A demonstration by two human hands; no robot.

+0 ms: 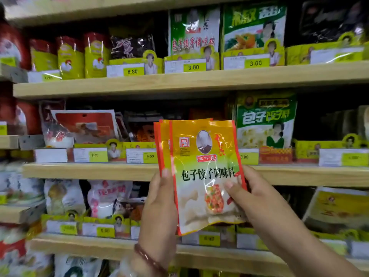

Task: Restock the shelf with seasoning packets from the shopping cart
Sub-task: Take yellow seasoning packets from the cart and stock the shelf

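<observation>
Stack of seasoning packets [201,172] at centre frame, held upright facing the camera, in front of the middle shelf [89,171]. Left hand [159,204] pinches the left edge, right hand [251,196] pinches the lower right, likely squaring the stack before slotting it in. Cart not visible.

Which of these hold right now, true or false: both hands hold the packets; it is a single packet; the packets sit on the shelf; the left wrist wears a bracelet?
1. Both the left hand and the right hand hold the seasoning packets. True.
2. Only one packet is held. False: edges of more packets fan out behind the front one.
3. The packets rest on the shelf. False: they are held up in front of it.
4. A bracelet is on the left wrist. True.
</observation>
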